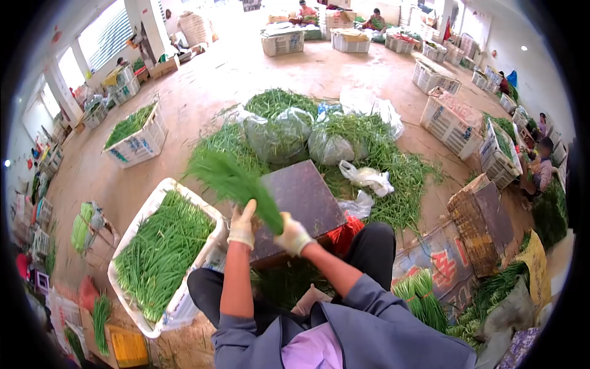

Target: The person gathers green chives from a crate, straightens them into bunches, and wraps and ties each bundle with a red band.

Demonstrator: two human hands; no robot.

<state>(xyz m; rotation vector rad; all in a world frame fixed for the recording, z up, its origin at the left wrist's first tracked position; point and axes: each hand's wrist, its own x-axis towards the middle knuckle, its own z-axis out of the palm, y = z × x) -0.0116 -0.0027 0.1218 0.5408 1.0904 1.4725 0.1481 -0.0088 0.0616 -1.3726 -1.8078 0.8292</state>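
A blurred bunch of long green stalks (230, 179) is held over a dark square board (301, 200). My right hand (294, 235), in a pale glove, is wrapped round the lower end of the bunch. Beside the bunch, my left hand (243, 226), gloved too, has its thumb and fingers apart near the board's left edge. At the left stands a white crate (219, 229) filled with green stalks (163, 252). Beyond the board lies a big heap of loose stalks (405, 178) with clear plastic bags (278, 136) in it.
A red bag (347, 235) hangs beside the board near my knee. Tied bundles (424, 298) lie at the lower right by a worn wooden box (479, 221). Another filled crate (136, 144) stands at the far left. People sit among crates at the back and right.
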